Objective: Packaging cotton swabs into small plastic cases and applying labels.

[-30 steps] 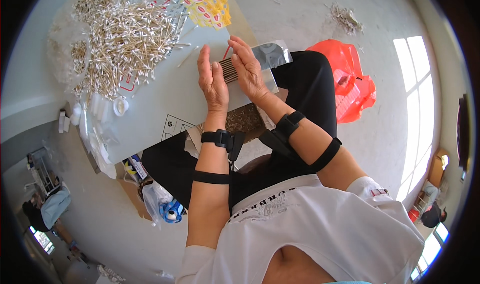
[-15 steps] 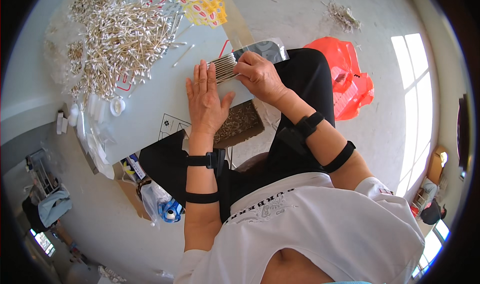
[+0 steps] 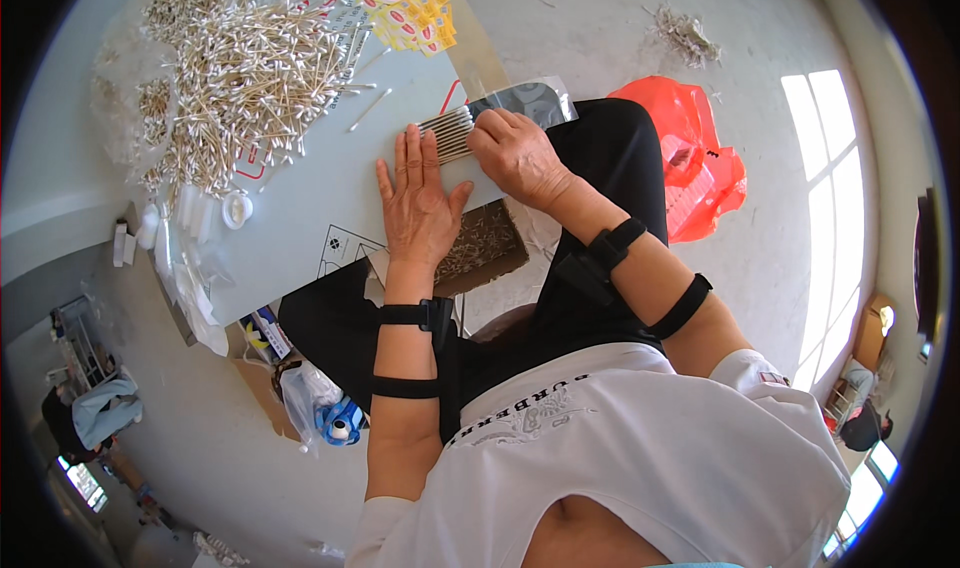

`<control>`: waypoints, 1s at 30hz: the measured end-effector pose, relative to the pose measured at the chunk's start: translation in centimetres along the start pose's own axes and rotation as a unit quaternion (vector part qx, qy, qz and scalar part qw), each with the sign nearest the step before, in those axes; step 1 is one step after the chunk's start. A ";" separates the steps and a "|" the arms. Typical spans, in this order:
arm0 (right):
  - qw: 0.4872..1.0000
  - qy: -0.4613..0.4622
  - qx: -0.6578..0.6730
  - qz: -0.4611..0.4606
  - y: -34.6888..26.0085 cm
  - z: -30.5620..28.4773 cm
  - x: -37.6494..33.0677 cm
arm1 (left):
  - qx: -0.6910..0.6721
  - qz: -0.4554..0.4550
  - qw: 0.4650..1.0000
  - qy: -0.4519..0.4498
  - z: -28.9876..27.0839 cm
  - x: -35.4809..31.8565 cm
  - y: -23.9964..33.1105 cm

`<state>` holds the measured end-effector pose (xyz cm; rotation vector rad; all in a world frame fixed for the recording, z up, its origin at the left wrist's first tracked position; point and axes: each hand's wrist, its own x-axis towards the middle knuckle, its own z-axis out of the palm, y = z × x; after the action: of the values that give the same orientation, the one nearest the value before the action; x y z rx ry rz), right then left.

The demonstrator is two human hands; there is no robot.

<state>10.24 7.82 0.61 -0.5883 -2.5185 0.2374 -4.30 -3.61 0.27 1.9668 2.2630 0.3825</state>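
A neat row of cotton swabs [image 3: 449,134] lies side by side near the edge of the grey tabletop [image 3: 310,193]. My left hand [image 3: 416,206] rests flat at the row's left end, fingers stretched out and thumb apart. At the right end, my right hand [image 3: 520,160] is closed, its curled fingertips against the swab tips; what they pinch, if anything, is hidden. A large heap of loose cotton swabs [image 3: 250,73] spreads over the far left of the table. One single swab [image 3: 369,110] lies between heap and row.
Yellow-and-white labels [image 3: 412,18] lie at the table's far side. A white tape roll [image 3: 236,210] sits below the heap. Beneath the table edge, an open cardboard box [image 3: 483,246] holds loose swabs or sticks. A red plastic bag [image 3: 690,158] is on the floor at right.
My left hand has shifted slightly right and toward me. The right hand's fingers have curled in more at the row's right end. The swab row stays in place.
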 end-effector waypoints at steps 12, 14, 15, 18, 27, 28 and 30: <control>0.996 -0.069 -0.012 -0.052 0.7 -0.6 0.4 | 0.003 0.000 1.000 0.005 0.1 0.0 -0.1; 0.997 -0.062 0.037 -0.013 0.7 -0.5 0.0 | 0.001 -0.001 1.000 0.005 0.0 0.1 0.0; 0.997 -0.061 0.036 -0.014 0.8 -0.4 -0.1 | -0.002 -0.002 1.000 0.004 -0.1 0.1 0.1; 0.992 -0.042 0.100 0.070 0.6 -0.8 0.4 | 0.006 0.000 1.000 -0.009 -0.3 0.0 -0.1; 0.995 -0.067 0.047 0.064 0.7 -0.6 1.7 | -0.033 0.025 0.999 0.016 -0.9 1.4 0.5; 0.997 -0.073 0.012 0.029 0.8 -0.2 1.7 | -0.033 0.026 0.999 0.017 -0.6 1.6 0.5; 0.997 -0.078 -0.023 -0.005 1.2 0.2 1.4 | -0.020 0.020 1.000 0.003 0.0 1.7 0.6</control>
<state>9.48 9.52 0.76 -0.5958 -2.6837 0.2302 -3.95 -1.83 0.54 1.9957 2.2044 0.4342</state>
